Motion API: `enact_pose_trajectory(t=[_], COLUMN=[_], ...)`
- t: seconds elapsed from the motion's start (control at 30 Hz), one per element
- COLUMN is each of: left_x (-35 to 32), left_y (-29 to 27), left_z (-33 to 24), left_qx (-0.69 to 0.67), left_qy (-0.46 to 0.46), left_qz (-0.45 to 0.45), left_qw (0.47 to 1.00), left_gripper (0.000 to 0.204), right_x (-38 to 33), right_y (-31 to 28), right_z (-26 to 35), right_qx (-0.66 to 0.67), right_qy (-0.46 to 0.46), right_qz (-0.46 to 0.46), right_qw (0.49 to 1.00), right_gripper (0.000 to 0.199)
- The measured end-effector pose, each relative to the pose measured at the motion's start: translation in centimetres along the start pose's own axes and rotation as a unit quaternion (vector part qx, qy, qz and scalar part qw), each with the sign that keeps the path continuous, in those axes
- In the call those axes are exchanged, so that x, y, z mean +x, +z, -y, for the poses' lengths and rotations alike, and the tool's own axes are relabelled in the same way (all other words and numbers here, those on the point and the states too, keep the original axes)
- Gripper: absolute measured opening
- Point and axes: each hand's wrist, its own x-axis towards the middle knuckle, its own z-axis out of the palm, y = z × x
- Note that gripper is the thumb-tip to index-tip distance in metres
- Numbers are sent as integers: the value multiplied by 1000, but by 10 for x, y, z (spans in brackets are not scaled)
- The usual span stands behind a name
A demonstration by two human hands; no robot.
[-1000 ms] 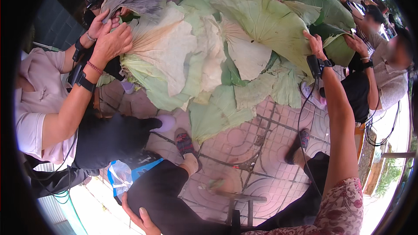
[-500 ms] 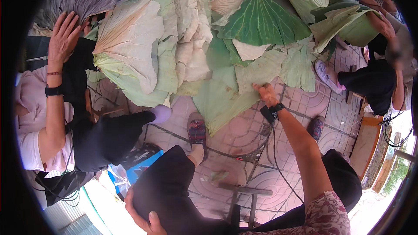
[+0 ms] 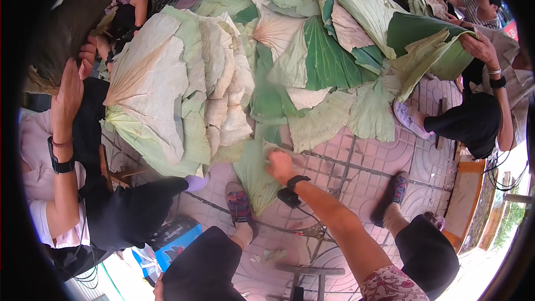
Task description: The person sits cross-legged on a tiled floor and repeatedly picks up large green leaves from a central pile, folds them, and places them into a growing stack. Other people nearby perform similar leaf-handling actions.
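At the pile's (image 3: 220, 78) near edge, beside tiles (image 3: 356, 178), a leaf (image 3: 257, 181) is overlapped by the curled right hand (image 3: 280, 166); neither its grip nor the part-hidden left hand's (image 3: 159, 289) can be told, and plastic (image 3: 148, 262) is seen against a blue bag (image 3: 177, 249).

I see the pale leaf (image 3: 147, 78) as dry, matt and papery, ribbed with raised veins, while the green leaf (image 3: 337, 58) looks smoother, with fine veins across a dull surface. The dark leaf (image 3: 78, 14) reads on my feed as rough and matt. I make out pavers (image 3: 415, 153) of matt, stone-like stuff, grooved in patterns. The sleeve (image 3: 393, 285) is soft printed cloth, the trousers (image 3: 200, 267) plain matt cloth. I also get a plastic-looking tracker (image 3: 288, 196), smooth and black, and a smooth wood board (image 3: 469, 181).
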Motion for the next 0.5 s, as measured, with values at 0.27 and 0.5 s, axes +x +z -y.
enact_pose_trajectory(t=[0.27,0.5], left_x=[15,93], left_y=[-10,-3], left_z=[-5,-22], left_qx=[26,12], left_qy=[-4,75], left_qz=[24,58], left_qw=[999,995], left_gripper=[74,73], right_x=[150,157], right_y=[-324,-494], right_z=[-45,-254], right_qx=[399,532], right_qy=[-59,247], right_qz=[-110,-303], right_qw=[909,751], right_gripper=[14,81])
